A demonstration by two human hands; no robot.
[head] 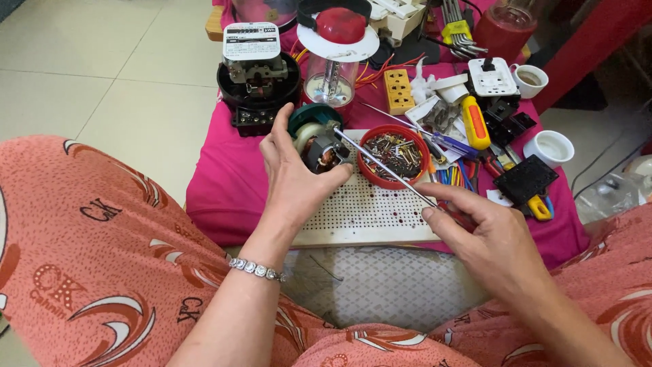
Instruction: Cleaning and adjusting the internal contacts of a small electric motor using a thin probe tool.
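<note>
Your left hand (295, 180) is wrapped around a small electric motor (319, 144) with a teal end cap, thumb and fingers closed on its body, holding it over the far edge of a white perforated board (360, 214). Above that hand, farther off, stands a black round meter (258, 81) on the pink-covered surface (217, 183). A long screwdriver (387, 168) runs from the motor's copper-wound side down to your right hand (485, 241), whose fingers are pinched closed around its handle end. Just beyond the shaft, between your two hands, sits a red bowl (394, 156) full of small metal screws. Above your right hand lie a yellow-handled screwdriver (474, 122) and black plastic parts (524, 178).
</note>
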